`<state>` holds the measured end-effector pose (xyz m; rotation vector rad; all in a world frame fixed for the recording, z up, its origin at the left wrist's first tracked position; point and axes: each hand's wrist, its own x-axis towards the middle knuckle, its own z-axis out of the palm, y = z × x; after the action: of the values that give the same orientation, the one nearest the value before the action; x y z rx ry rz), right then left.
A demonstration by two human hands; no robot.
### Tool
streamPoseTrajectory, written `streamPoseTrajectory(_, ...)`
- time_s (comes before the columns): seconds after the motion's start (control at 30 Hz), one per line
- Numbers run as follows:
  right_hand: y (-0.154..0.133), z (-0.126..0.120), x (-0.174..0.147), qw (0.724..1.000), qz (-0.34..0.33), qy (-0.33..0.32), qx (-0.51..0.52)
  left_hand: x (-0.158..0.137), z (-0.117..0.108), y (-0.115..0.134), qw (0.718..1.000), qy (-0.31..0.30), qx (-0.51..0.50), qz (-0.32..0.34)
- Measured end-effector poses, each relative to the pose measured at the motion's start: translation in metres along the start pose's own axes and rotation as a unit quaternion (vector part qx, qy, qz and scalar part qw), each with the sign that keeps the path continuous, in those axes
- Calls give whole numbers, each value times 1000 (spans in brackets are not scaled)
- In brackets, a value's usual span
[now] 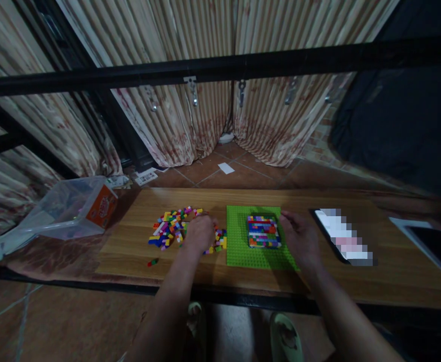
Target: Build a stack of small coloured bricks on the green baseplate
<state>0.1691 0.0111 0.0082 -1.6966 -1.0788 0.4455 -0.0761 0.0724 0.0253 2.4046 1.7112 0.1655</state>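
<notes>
A green baseplate [237, 251] lies on the wooden board, bearing a low rectangular block of multicoloured building bricks [264, 232]. To its left is a loose pile of small building bricks [171, 224] in many colours. My left hand [201, 232] reaches down into the right part of this pile; its back hides the fingers and whatever they touch. My right hand [302, 240] hovers at the baseplate's right edge, beside the brick block. Its thumb and fingers are curled together, and anything between them is too small to make out.
A phone [343, 236] with a lit, blurred screen lies to the right, near a dark flat object [433, 249]. A clear plastic bin [75, 206] with an orange label stands at the left. One red-green brick piece [152, 262] sits apart near the front. A black bar [220, 70] crosses behind.
</notes>
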Motion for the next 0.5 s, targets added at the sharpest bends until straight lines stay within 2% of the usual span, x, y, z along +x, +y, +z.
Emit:
streamPoseTrajectory(0.2, 3, -3, 3, 1000, 12, -2, -7, 2, 1, 4, 1000, 8, 10, 9)
streamPoseTrajectory(0.5, 6, -8, 4, 1000, -8, 19, -2, 0, 0, 14, 999, 20, 26, 14)
